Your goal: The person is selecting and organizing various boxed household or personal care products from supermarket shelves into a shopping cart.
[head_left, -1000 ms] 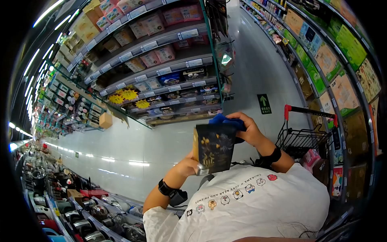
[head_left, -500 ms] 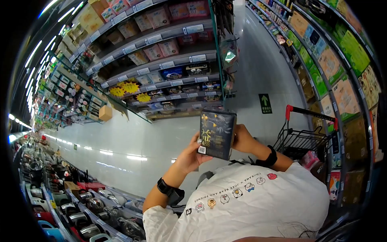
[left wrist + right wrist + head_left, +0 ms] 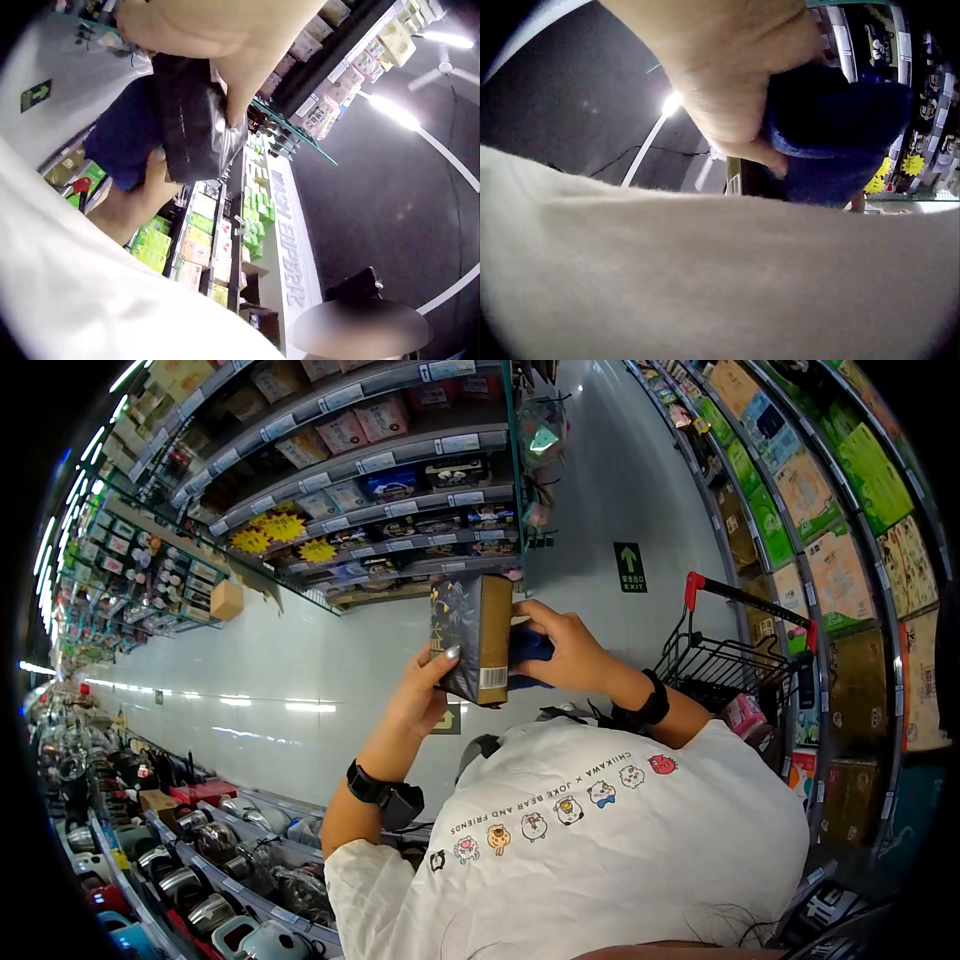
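Note:
A black and gold package (image 3: pixel 462 635) is held upright in front of the body, its gold side with a barcode facing the head view. My left hand (image 3: pixel 415 695) grips its left edge, thumb on the front. From the right, my right hand (image 3: pixel 570 650) holds a dark blue cloth-like item (image 3: pixel 530 650) against the package. In the left wrist view the package (image 3: pixel 191 120) looks dark, with the blue item (image 3: pixel 127 135) beside it. The right wrist view has the right hand (image 3: pixel 735 75) pinching the folded blue item (image 3: pixel 832 120); some fingers are hidden behind it.
A shelf (image 3: pixel 400 510) of packets stands ahead. A cart with a red and black handle (image 3: pixel 750 605) is at the right, beside a shelf of boxed goods (image 3: pixel 840 575). Kettles and pans (image 3: pixel 210 910) line the lower left. Glossy floor (image 3: pixel 290 660) lies between.
The package has turned from its dark printed face to show its gold side, and both hands sit farther left and higher in view. The blue item shows again beside the package.

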{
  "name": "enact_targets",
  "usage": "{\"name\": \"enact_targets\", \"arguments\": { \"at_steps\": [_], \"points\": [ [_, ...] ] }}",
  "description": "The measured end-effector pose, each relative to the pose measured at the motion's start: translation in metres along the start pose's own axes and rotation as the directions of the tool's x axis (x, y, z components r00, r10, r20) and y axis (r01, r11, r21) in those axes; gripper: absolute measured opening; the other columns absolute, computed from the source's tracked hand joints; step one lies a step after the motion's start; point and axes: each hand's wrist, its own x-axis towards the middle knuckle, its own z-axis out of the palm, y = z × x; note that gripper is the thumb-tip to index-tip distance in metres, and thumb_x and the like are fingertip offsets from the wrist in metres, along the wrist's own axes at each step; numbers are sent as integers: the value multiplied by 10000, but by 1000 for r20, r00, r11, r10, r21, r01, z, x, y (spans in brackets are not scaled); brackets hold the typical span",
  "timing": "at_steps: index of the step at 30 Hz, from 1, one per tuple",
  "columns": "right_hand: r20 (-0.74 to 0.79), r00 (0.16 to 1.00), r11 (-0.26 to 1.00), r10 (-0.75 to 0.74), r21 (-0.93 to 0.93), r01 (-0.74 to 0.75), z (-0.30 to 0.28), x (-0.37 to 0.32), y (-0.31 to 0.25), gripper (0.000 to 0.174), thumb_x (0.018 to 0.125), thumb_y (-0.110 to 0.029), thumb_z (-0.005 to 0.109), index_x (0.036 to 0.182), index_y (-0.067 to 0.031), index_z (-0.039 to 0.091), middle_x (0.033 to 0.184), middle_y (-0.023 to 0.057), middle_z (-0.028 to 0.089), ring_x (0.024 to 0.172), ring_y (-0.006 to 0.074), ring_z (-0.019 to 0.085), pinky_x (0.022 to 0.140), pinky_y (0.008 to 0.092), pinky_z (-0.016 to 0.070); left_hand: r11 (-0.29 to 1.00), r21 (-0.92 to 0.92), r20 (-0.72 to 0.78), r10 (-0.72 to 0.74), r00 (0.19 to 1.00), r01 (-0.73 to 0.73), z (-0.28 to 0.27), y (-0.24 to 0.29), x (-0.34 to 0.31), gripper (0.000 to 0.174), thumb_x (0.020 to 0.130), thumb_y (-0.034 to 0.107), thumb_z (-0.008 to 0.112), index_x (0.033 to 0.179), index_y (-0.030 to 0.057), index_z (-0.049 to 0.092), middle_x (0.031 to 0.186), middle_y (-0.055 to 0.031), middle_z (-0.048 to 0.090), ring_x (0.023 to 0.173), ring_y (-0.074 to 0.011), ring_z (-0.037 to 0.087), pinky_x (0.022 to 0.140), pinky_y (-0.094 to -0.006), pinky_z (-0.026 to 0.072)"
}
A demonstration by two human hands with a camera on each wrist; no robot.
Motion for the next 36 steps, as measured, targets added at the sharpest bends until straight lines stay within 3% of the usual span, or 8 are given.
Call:
{"name": "enact_targets", "arguments": {
  "at_steps": [4, 7, 17, 25, 26, 30, 33, 36],
  "points": [
    [58, 973, 946, -224, 255, 202, -8, -6, 7, 599, 663, 12, 700, 1195, -77, 440, 1181, 98, 529, 975, 221, 593, 879, 314, 460, 994, -108, -79, 28, 996, -37, 3, 1, 6, 433, 862, 308, 537, 1167, 8, 476, 1071, -94, 588, 992, -224, 569, 905, -375, 437],
    [-66, 940, 881, -335, 332, 337, -15, -12, 9, 607, 659, 2, 714, 1198, -68, 443, 1162, 97, 543, 1000, 206, 581, 882, 313, 457, 862, -502, -171, -176, 969, 68, 20, 8, 12, 427, 859, 337, 536, 1158, 35, 495, 1057, -85, 596, 1002, -238, 564, 905, -389, 432],
    [-232, 746, 781, -624, -206, 589, -22, -14, 11, 521, 587, -20, 767, 1066, -120, 586, 998, 69, 595, 910, 239, 578, 793, 323, 463, 893, -450, -291, -154, 944, 7, 43, -20, 29, 337, 858, 337, 543, 1078, 82, 543, 1037, -57, 609, 956, -207, 579, 843, -349, 463],
    [27, 839, 824, -544, -174, 539, -12, -7, 42, 645, 656, -82, 723, 1241, -176, 467, 1068, 74, 593, 921, 254, 576, 857, 359, 438, 955, -242, -294, 96, 951, -172, 38, 5, 24, 378, 867, 343, 545, 1156, 104, 502, 1060, -46, 596, 969, -192, 556, 827, -345, 435],
    [86, 960, 963, -267, -2, 269, -17, -11, 38, 706, 698, -86, 690, 1320, -171, 368, 1236, 93, 512, 1058, 267, 534, 946, 376, 383, 954, -224, -313, 123, 942, -199, 43, 11, 20, 381, 876, 345, 527, 1168, 104, 487, 1066, -56, 589, 956, -192, 554, 807, -337, 434],
    [-32, 955, 931, -294, 214, 294, -24, 4, 54, 751, 748, -42, 625, 1388, -140, 244, 1412, 95, 289, 1248, 232, 350, 1030, 368, 272, 967, -169, -168, 163, 972, -192, 37, 15, 10, 416, 900, 345, 471, 1221, 83, 428, 1135, -102, 549, 1007, -225, 541, 850, -354, 431],
    [-101, 955, 935, -280, 195, 295, -23, 6, 51, 768, 753, -2, 592, 1400, -135, 199, 1429, 104, 246, 1237, 247, 352, 1046, 364, 242, 984, -96, -54, 146, 988, -151, 32, 9, 8, 455, 908, 342, 441, 1253, 51, 385, 1177, -131, 516, 1085, -259, 511, 929, -397, 409],
    [-161, 902, 908, -401, -198, 369, -22, 2, 39, 810, 738, 41, 571, 1409, -144, 156, 1445, 112, 201, 1181, 268, 410, 1025, 356, 293, 988, 38, 30, 147, 989, -148, 32, 9, 7, 457, 838, 234, 575, 1199, 0, 422, 1108, -122, 559, 1038, -232, 552, 898, -353, 450]
  ]
}}
